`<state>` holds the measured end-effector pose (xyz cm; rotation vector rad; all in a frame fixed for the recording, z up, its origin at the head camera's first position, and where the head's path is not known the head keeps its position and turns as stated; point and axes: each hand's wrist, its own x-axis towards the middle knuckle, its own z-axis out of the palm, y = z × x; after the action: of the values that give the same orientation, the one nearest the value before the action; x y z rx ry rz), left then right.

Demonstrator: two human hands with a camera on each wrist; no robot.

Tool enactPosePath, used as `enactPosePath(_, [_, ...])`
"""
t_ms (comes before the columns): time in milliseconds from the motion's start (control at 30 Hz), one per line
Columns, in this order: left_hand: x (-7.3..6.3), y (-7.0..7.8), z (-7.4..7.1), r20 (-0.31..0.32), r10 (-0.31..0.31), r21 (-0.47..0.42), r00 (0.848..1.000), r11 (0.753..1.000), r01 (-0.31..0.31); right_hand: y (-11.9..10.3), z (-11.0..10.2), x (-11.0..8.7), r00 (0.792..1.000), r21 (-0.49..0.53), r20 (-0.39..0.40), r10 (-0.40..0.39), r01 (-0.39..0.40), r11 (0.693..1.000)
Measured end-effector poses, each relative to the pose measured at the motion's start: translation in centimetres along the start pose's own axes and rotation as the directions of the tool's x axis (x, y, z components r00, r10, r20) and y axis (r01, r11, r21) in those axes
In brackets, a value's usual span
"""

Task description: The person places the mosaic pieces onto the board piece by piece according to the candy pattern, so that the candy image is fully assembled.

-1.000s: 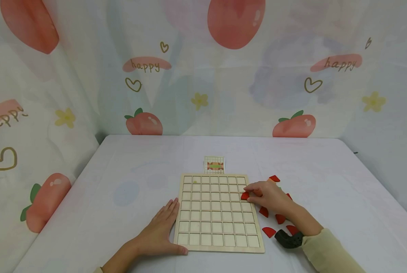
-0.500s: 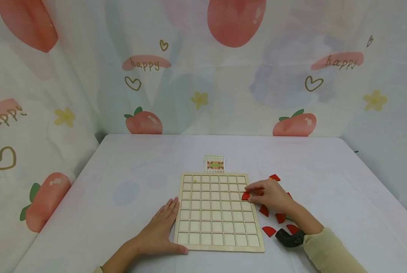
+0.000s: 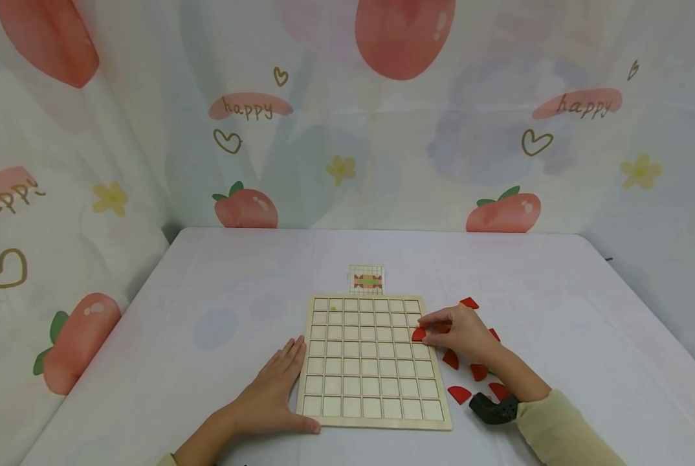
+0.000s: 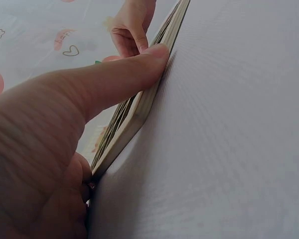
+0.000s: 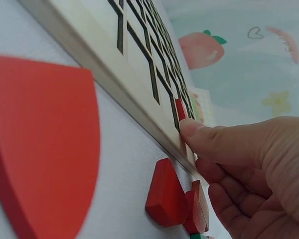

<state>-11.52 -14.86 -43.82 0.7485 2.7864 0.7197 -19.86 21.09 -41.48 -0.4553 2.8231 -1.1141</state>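
Note:
A pale wooden grid board (image 3: 376, 426) lies flat on the table in the head view. My left hand (image 3: 268, 398) rests along its left edge, fingers straight, with the thumb (image 4: 144, 62) against the near edge by the corner. The right hand (image 3: 468, 333) pinches a red quarter-circle piece (image 3: 419, 334) at the board's right-hand column, in about the third row from the far side. In the right wrist view, the thumb (image 5: 194, 128) presses the red piece (image 5: 180, 109), which sits at a cell there; how deep it sits cannot be seen.
Several loose red pieces (image 3: 459, 394) lie right of the board, some partly under the right hand and forearm. Beyond the far edge lies a small pattern card (image 3: 367, 280). A black device (image 3: 493, 409) is on the right wrist. A printed curtain (image 3: 382, 129) closes off the back.
The right hand and its red piece have shifted only slightly at the same right-hand cell. The left hand stays in place on the board.

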Motion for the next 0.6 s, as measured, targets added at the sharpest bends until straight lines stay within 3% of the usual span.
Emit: enactPosePath(600, [0.08,-0.03,0.03,-0.004,0.011,-0.01,1.0,1.0,-0.011,-0.48,-0.21,-0.27,0.999,0.003,-0.01,0.043,-0.043,0.999])
